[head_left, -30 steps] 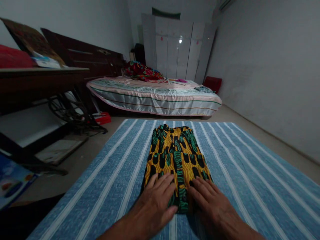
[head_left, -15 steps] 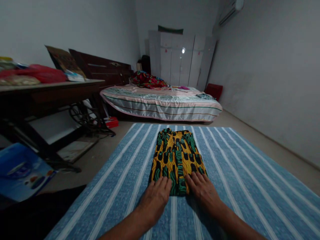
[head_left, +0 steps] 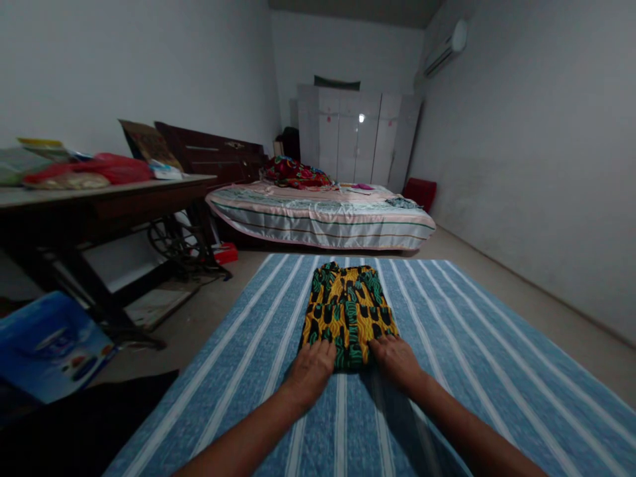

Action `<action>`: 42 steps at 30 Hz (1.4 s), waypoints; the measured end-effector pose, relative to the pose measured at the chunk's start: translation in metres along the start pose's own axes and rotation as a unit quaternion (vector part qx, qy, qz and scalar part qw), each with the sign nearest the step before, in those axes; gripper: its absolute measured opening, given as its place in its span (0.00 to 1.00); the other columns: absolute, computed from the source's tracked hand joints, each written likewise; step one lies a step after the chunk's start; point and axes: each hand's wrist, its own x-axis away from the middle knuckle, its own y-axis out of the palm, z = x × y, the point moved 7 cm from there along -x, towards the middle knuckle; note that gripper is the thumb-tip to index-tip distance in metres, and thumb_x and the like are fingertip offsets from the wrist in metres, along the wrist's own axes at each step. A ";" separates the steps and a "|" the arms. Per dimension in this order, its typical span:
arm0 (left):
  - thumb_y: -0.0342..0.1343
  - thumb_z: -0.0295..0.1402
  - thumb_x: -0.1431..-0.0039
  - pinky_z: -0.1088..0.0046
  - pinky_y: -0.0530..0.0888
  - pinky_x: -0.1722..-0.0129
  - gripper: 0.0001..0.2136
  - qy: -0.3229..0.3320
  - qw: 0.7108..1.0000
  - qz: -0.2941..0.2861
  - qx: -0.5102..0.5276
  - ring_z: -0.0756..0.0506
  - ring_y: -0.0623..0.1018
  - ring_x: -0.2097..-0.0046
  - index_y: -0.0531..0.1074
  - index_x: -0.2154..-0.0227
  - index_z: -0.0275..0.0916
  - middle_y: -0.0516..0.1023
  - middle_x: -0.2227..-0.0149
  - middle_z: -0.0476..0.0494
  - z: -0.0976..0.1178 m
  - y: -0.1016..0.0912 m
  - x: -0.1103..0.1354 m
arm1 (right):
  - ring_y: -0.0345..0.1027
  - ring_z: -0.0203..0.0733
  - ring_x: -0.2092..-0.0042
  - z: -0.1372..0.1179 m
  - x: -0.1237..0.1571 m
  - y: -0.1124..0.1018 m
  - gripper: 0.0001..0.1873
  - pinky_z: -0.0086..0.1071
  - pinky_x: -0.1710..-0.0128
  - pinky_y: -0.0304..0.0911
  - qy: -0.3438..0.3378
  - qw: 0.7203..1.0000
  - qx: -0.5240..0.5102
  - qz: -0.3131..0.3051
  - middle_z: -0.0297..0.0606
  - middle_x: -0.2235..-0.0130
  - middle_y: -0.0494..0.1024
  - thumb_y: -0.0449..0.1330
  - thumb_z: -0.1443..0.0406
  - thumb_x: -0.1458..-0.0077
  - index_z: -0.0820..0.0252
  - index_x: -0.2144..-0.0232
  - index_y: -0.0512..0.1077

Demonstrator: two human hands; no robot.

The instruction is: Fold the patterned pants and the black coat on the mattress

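Observation:
A folded shirt (head_left: 348, 311), patterned in yellow, green and black, lies on a blue cloth with white stripes (head_left: 238, 371). Its collar end points away from me. At the near left corner, my left hand (head_left: 314, 368) has its fingers curled over the edge and closed on the fabric. My right hand (head_left: 395, 358) grips the near right corner the same way, fingers bent. Both thumbs are mostly hidden from view. Between the hands, the shirt's near edge lies on the striped cloth.
Beyond the striped surface stands a bed (head_left: 318, 222) with a red floral blanket (head_left: 295, 173). On the left are a sewing-machine table (head_left: 179, 189) and a blue box (head_left: 52, 348). A white wardrobe (head_left: 348, 132) stands at the back; a red object (head_left: 420, 194) sits beside the bed.
My fingers, which lay flatter on the shirt, are now curled at its near corners. The near edge sits slightly farther from me. The camera view has tilted up a little.

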 end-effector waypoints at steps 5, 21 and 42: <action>0.41 0.18 0.44 0.65 0.69 0.54 0.15 0.001 1.000 0.006 -0.002 0.43 0.74 0.57 0.69 0.61 0.34 0.74 0.61 0.40 0.002 -0.045 0.001 | 0.71 0.43 0.57 0.003 0.001 -0.033 0.13 0.31 0.60 0.60 -0.011 1.000 0.000 0.000 0.43 0.61 0.77 0.50 0.74 0.45 0.61 0.62 0.72; 0.44 0.20 0.50 0.62 0.71 0.50 0.23 0.129 0.988 0.080 0.005 0.39 0.73 0.49 0.67 0.51 0.38 0.75 0.51 0.36 0.089 0.047 0.235 | 0.72 0.47 0.62 -0.087 0.248 0.024 0.14 0.36 0.64 0.62 -0.177 0.941 0.105 0.268 0.43 0.63 0.79 0.50 0.68 0.45 0.59 0.58 0.71; 0.42 0.16 0.52 0.63 0.67 0.44 0.29 0.103 0.987 0.111 0.051 0.43 0.67 0.42 0.61 0.45 0.38 0.69 0.44 0.39 0.084 -0.007 0.243 | 0.66 0.50 0.47 -0.081 0.266 0.023 0.30 0.38 0.55 0.68 -0.126 0.958 0.052 0.253 0.48 0.48 0.73 0.48 0.76 0.53 0.63 0.46 0.65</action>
